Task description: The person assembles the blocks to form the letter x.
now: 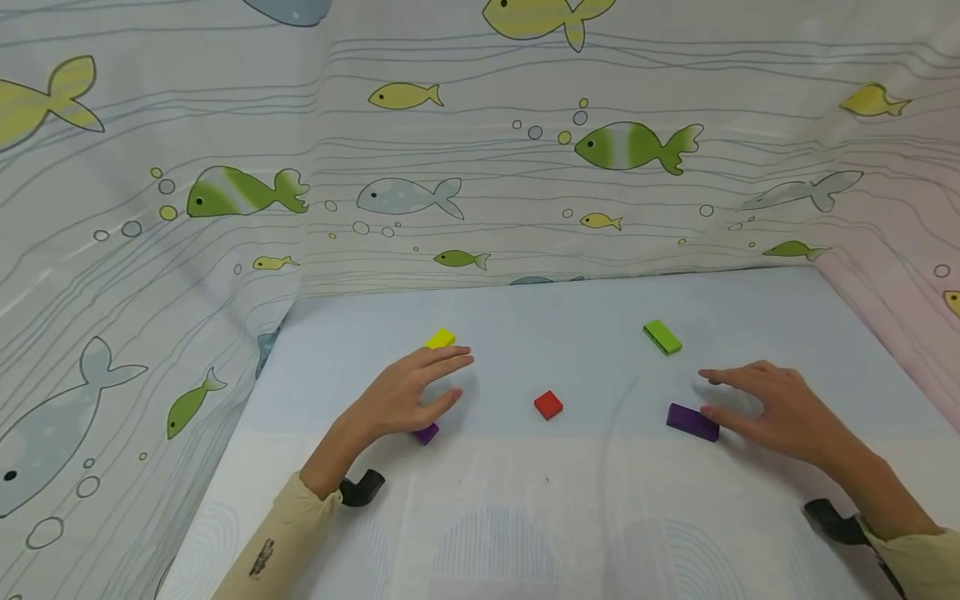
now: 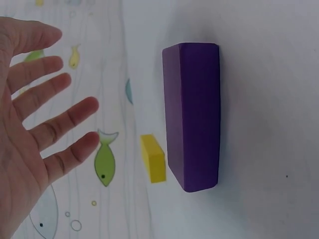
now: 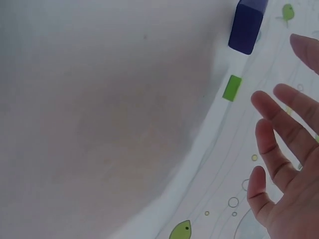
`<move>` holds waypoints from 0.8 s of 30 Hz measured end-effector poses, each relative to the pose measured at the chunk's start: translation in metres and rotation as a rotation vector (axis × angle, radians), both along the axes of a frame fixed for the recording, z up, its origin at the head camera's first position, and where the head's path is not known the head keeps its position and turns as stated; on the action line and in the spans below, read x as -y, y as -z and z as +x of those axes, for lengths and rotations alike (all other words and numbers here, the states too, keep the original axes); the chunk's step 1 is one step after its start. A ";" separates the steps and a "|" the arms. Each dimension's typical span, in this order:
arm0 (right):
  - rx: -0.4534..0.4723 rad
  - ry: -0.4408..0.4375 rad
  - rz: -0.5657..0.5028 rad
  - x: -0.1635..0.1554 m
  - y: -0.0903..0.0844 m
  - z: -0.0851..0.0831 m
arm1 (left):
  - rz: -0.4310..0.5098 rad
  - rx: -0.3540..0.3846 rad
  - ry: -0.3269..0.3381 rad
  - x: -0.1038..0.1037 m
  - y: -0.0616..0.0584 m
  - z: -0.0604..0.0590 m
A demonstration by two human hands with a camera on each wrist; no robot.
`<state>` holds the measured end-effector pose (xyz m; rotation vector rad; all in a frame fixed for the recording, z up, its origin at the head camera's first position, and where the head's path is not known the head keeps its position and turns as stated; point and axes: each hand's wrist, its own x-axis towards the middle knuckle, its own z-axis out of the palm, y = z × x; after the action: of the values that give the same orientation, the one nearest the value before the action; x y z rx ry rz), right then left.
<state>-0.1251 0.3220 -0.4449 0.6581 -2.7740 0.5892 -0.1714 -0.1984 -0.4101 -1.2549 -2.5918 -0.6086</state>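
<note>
My left hand [image 1: 415,385] hovers with spread fingers over a purple block [image 1: 426,433], hiding most of it in the head view. The left wrist view shows that purple block [image 2: 199,117] whole, with the fingers apart from it. Just beyond the left fingers lies a yellow block [image 1: 441,338], partly covered by them. On the right, a second purple block [image 1: 692,422] lies beside my right hand [image 1: 780,410], whose thumb overlaps its right end in the head view. The right fingers [image 3: 279,112] are loosely bent and hold nothing.
Between the hands lies a small red block [image 1: 548,405]. Farther back on the right is a green block [image 1: 663,337]. The pale table [image 1: 495,475] meets a fish-patterned curtain [image 1: 480,150] at the back and sides. Black wrist-camera mounts [image 1: 362,488] sit under both forearms.
</note>
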 end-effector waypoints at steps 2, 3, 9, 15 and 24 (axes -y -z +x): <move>-0.007 -0.009 -0.001 0.000 0.001 0.001 | 0.002 0.002 0.007 -0.002 0.000 0.000; -0.011 -0.011 0.001 0.000 0.001 0.001 | 0.001 0.005 0.009 -0.003 0.000 0.000; -0.026 -0.038 0.014 0.004 0.001 0.003 | -0.009 0.017 0.020 -0.009 0.002 0.000; -0.010 -0.055 0.010 0.007 0.001 0.006 | -0.008 0.019 0.044 -0.016 0.002 0.000; -0.039 -0.082 0.021 0.008 0.001 0.008 | -0.015 0.016 0.065 -0.024 0.005 -0.001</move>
<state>-0.1175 0.3139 -0.4459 0.7829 -2.7314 0.5573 -0.1720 -0.1747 -0.4147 -1.3495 -2.5816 -0.6151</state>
